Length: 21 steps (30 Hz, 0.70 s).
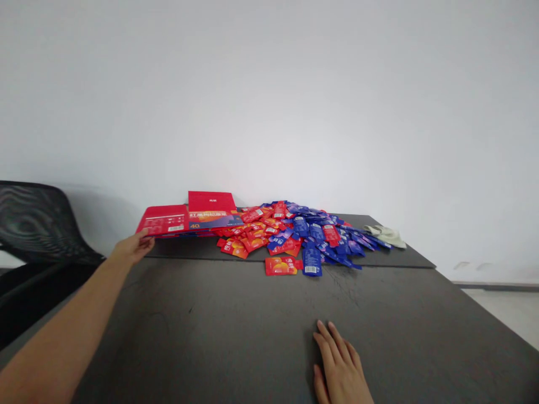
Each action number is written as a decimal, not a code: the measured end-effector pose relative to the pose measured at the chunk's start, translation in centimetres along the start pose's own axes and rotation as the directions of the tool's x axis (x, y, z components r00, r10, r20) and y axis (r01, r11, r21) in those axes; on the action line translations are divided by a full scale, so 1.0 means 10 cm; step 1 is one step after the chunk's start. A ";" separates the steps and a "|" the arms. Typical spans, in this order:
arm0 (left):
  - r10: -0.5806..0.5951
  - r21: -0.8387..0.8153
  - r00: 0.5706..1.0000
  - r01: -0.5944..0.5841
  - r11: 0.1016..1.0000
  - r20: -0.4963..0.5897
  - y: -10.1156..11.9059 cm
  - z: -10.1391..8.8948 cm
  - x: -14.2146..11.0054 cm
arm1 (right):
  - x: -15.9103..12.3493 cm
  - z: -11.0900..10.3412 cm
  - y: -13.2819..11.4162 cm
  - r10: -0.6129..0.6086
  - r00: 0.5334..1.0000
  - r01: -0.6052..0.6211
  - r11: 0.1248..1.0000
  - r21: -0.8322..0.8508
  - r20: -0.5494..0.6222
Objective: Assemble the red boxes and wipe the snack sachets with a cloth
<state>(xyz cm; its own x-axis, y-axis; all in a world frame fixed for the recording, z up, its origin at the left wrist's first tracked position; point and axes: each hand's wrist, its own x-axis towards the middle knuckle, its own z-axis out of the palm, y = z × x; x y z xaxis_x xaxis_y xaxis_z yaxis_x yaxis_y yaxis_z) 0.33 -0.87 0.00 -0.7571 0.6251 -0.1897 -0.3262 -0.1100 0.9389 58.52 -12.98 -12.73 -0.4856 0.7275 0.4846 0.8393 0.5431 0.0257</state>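
At the far left of the table, my left hand (135, 247) pinches the near left corner of a flattened red carton (165, 219) with an orange and blue printed panel. This carton lies over other flat cartons, and a red flap stands up behind it. My right hand (340, 365) rests on the dark table near the front, fingers stretched out and holding nothing. A pile of red pouches (255, 242) sits right of the cartons, running into blue pouches (312, 261). One red pouch (281, 266) lies at the pile's front edge.
A pale cloth (385, 235) lies right of the blue pouches. The dark grey table (236, 325) has a seam across it in front of the pile. A black mesh chair (40, 224) stands at the left, and a white wall (269, 101) rises behind the table.
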 end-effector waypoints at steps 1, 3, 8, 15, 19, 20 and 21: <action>-0.026 -0.002 1.000 0.026 1.000 -0.001 -0.01 -0.06 -0.10 | 0.01 -0.03 -0.03 0.008 1.000 -0.008 1.000 0.015 0.002; -0.028 -0.032 1.000 0.029 0.999 0.014 -0.03 -0.21 -0.37 | 0.03 -0.10 -0.09 0.037 0.999 -0.038 0.998 0.048 0.016; 0.064 -0.059 0.996 -0.061 0.996 0.060 -0.10 -0.73 -1.30 | 0.06 -0.25 -0.17 0.134 0.985 -0.157 0.959 0.238 0.108; 0.079 -0.101 0.988 -0.066 0.993 0.135 -0.40 -1.16 -2.57 | 0.34 -0.46 0.11 0.392 0.833 -0.499 0.226 0.837 0.391; 0.049 -0.112 0.958 -0.018 0.994 0.281 -0.74 -1.12 -3.01 | 0.52 -0.79 0.03 0.441 0.815 -0.297 -0.238 0.925 0.376; 0.058 -0.104 0.943 -0.025 0.994 0.328 -0.81 -1.10 -3.08 | 0.54 -0.86 -0.02 0.399 0.830 -0.283 -0.302 0.910 0.390; 0.075 -0.085 0.922 -0.046 0.995 0.380 -0.88 -1.09 -3.12 | 0.54 -0.92 -0.07 0.368 0.839 -0.278 -0.343 0.897 0.401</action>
<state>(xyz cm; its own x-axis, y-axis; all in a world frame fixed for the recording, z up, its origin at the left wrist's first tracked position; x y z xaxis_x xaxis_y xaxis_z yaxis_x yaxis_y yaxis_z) 20.62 -27.79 -5.47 -0.5073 0.8618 0.0048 -0.3380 -0.2041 0.9188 57.54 -13.29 -2.05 -0.1962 0.9784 0.0654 -0.3722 -0.0126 -0.9281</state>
